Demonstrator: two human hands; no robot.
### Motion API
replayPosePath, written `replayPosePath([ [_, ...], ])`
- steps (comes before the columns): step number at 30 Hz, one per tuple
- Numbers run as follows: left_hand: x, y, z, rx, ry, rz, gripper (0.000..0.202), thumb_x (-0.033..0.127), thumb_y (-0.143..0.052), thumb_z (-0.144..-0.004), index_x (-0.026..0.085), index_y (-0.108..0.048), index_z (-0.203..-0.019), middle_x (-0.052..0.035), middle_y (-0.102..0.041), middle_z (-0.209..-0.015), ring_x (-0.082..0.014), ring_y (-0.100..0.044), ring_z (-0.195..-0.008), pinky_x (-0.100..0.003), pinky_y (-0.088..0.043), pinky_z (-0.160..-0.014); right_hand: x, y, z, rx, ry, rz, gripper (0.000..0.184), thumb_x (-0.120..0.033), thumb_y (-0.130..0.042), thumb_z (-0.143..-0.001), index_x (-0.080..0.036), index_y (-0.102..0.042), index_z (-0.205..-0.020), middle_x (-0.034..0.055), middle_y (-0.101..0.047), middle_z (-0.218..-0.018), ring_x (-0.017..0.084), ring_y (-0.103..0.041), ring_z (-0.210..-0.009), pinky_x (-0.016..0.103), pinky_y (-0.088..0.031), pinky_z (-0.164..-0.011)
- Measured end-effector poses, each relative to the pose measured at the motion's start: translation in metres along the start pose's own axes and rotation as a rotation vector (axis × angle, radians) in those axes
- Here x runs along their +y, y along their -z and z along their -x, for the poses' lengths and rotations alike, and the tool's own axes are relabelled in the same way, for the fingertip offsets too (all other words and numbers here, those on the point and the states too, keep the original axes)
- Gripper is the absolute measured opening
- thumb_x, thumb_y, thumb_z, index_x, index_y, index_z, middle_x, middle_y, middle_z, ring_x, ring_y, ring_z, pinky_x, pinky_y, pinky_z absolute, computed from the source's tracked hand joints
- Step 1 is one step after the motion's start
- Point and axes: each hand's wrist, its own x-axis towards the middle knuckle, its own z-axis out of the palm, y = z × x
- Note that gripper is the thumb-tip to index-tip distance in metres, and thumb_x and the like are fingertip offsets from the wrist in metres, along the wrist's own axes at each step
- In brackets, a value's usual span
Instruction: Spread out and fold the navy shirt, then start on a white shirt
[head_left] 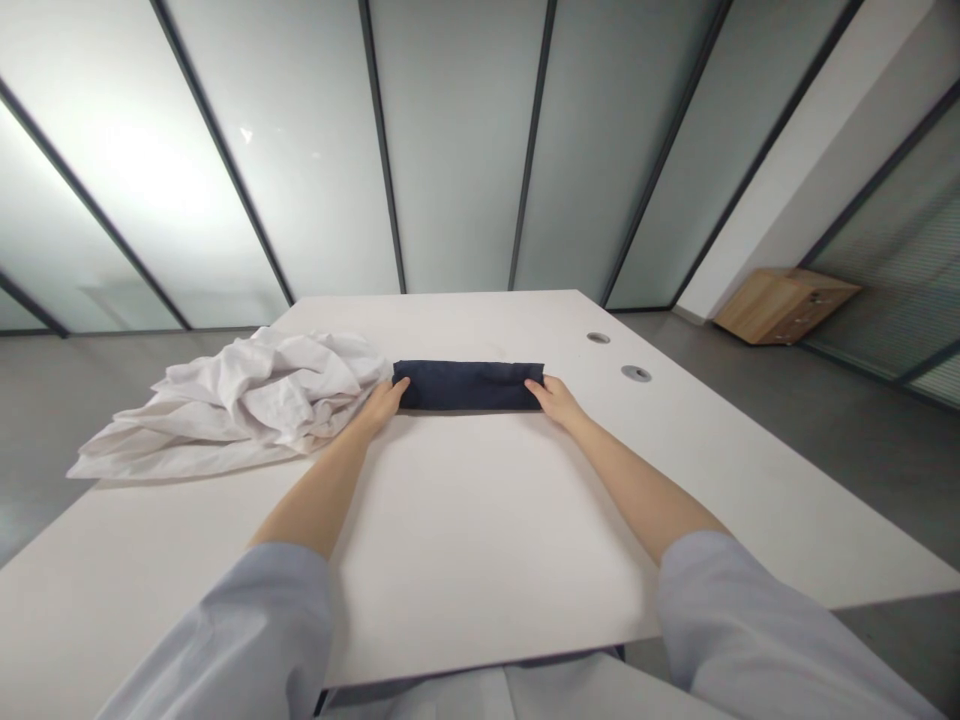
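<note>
A dark navy folded cloth (469, 386), shaped like a long flat rectangle, is stretched crosswise over the middle of the table. My left hand (384, 402) grips its left end, thumb on top and the other fingers hidden beneath or behind it. At the opposite end my right hand (556, 400) pinches the cloth the same way, thumb over the near face. Both arms reach forward with the cloth held level between them. Just left of my left hand lies a crumpled white cloth (255, 395) in a loose heap.
The white table (487, 540) has two round grommets, one (598, 338) farther back and another (636, 373) nearer, at the right. The white heap hangs over the left edge. Frosted glass panels (457, 150) stand behind, and a wooden cabinet (784, 305) sits on the floor at right.
</note>
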Motion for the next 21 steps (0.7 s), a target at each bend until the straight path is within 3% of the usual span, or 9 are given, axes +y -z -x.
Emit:
replayPosePath([
  [4,0.001,-0.001,-0.002,0.014,-0.001,-0.121,0.044,0.048,-0.038,-0.089,0.016,-0.067,-0.083,-0.0087,-0.072,-0.086,-0.0292,-0.066,-0.094,-0.035,-0.05,-0.084,0.0,-0.002,-0.001,0.073,0.057,0.143,0.033,-0.043,-0.046,-0.086,-0.017,-0.067,-0.081,0.0064,-0.073,-0.085,0.026,-0.065,-0.083,0.034,-0.049,-0.077],
  [11,0.007,-0.008,-0.005,0.095,-0.036,-0.402,0.045,0.037,-0.029,-0.093,0.011,-0.065,-0.1,-0.018,-0.07,-0.104,-0.0286,-0.064,-0.102,-0.035,-0.047,-0.088,0.005,-0.008,-0.002,0.121,0.025,0.406,0.034,-0.044,-0.044,-0.088,-0.021,-0.063,-0.071,0.0069,-0.069,-0.071,0.022,-0.062,-0.069,0.03,-0.046,-0.065],
  [16,0.011,-0.011,0.0,0.119,0.06,-0.526,0.039,0.036,-0.033,-0.092,0.012,-0.063,-0.099,-0.018,-0.07,-0.097,-0.0289,-0.066,-0.096,-0.035,-0.048,-0.084,0.009,-0.012,-0.004,0.171,0.009,0.494,0.036,-0.045,-0.045,-0.088,-0.022,-0.06,-0.065,0.0041,-0.065,-0.064,0.019,-0.06,-0.064,0.027,-0.043,-0.061],
  [19,0.01,-0.01,0.004,0.145,0.091,-0.524,0.034,0.034,-0.041,-0.089,0.014,-0.057,-0.112,-0.0144,-0.07,-0.094,-0.0269,-0.066,-0.093,-0.035,-0.049,-0.082,0.013,-0.012,-0.006,0.226,-0.029,0.479,0.025,-0.04,-0.048,-0.087,-0.024,-0.064,-0.076,0.0026,-0.065,-0.066,0.019,-0.06,-0.066,0.028,-0.045,-0.065],
  [21,0.01,-0.008,0.006,0.215,0.027,-0.514,0.039,0.031,-0.046,-0.087,0.013,-0.051,-0.121,-0.0152,-0.067,-0.105,-0.0263,-0.063,-0.101,-0.036,-0.047,-0.088,0.013,-0.01,-0.006,0.273,-0.019,0.467,0.02,-0.031,-0.05,-0.084,-0.023,-0.066,-0.095,0.0045,-0.067,-0.079,0.021,-0.062,-0.075,0.031,-0.048,-0.072],
])
